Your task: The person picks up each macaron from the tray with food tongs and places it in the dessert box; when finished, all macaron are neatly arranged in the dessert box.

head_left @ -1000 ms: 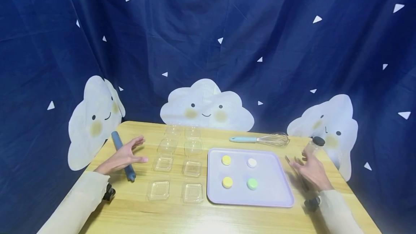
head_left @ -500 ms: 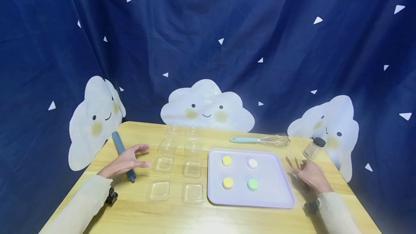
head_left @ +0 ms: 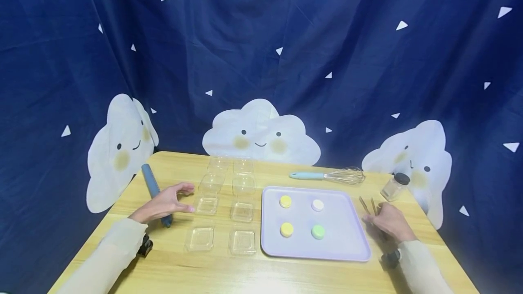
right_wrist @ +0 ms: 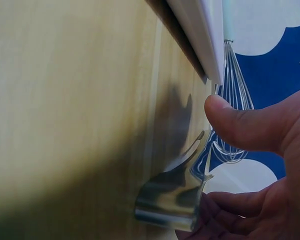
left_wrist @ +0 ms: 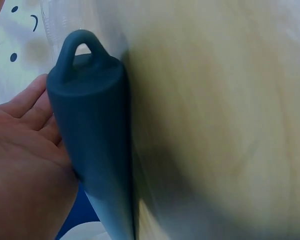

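My left hand point(head_left: 165, 202), thumb and fingers spread apart, is beside a clear plastic box point(head_left: 206, 204), fingertips right at its left edge. Under that wrist lies a blue-grey rolling pin point(head_left: 150, 180); its looped end fills much of the left wrist view. My right hand point(head_left: 391, 221) is low over a pair of metal tongs point(right_wrist: 172, 197), thumb on one side and fingers on the other, with a gap between thumb and metal in the right wrist view. The tongs' tips point away, past the hand. Macarons, two yellow point(head_left: 287, 229), one white point(head_left: 317, 205) and one green point(head_left: 318, 231), sit on a lilac tray point(head_left: 343, 244).
Several more clear plastic boxes point(head_left: 243, 242) stand in two columns left of the tray. A whisk point(head_left: 306, 175) with a pale blue handle lies behind the tray. At the back right a clear jar with a black lid point(head_left: 402, 178) leans, close to the right hand.
My left hand has moved right and slightly down, up to the plastic box. My right hand has come down from beside the jar to the tongs. Tray and macarons have not moved.
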### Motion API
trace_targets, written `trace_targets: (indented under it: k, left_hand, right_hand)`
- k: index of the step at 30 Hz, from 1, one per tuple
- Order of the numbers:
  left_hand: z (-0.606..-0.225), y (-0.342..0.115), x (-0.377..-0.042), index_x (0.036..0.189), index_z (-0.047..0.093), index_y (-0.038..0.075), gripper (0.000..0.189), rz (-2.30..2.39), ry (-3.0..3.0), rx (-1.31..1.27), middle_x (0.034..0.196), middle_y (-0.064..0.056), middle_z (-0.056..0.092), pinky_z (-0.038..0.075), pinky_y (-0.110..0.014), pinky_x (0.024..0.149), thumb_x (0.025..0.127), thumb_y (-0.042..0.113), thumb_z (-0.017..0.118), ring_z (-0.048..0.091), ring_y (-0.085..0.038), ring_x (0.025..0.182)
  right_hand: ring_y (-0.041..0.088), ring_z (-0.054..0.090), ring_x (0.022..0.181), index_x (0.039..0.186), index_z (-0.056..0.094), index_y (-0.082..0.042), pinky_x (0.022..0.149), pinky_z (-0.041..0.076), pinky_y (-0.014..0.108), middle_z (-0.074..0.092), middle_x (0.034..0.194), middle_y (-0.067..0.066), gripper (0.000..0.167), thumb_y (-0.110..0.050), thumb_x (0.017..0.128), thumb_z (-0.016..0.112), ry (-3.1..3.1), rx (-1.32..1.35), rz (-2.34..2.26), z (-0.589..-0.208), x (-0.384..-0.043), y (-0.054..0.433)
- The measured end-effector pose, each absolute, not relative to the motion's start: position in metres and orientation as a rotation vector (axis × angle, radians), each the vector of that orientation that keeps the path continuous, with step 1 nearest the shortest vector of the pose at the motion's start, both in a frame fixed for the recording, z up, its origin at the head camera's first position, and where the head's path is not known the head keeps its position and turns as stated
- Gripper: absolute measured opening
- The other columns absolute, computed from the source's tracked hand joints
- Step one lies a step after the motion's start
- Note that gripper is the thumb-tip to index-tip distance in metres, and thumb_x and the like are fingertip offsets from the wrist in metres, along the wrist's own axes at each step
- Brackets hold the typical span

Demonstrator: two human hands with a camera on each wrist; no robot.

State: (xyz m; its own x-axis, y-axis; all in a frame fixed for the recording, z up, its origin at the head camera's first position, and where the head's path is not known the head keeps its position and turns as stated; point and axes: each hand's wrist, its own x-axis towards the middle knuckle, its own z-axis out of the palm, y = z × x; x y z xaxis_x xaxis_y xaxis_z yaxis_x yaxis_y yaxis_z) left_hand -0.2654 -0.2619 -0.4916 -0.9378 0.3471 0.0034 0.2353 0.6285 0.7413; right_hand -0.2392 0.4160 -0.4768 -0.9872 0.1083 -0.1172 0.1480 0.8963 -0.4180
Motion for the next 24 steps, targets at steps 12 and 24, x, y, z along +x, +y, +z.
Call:
trace_targets:
  k: [12,24]
  left_hand:
    - [-0.492,-0.255,-0.268,0.147,0.046,-0.002,0.088,1.159,2.678,0.511,0.143,-0.020,0.058,0.041,-0.062,0.113,0.079,0.038,0.085,0.051,-0.041,0.134]
    - [-0.491,-0.248,-0.268,0.146,0.047,-0.002,0.087,1.140,2.675,0.475,0.141,-0.019,0.059,0.042,-0.061,0.112,0.078,0.037,0.087,0.052,-0.041,0.132]
  right_hand:
    - [0.023,0.058,0.072,0.111,0.059,0.013,0.057,0.047,0.032,0.062,0.080,0.012,0.063,-0.042,0.084,0.077,2.961,0.204,-0.630,-0.478,-0.239,0.416]
    - [0.024,0.058,0.073,0.109,0.058,0.012,0.059,0.048,0.032,0.063,0.083,0.013,0.060,-0.039,0.085,0.077,2.950,0.194,-0.645,-0.478,-0.239,0.415]
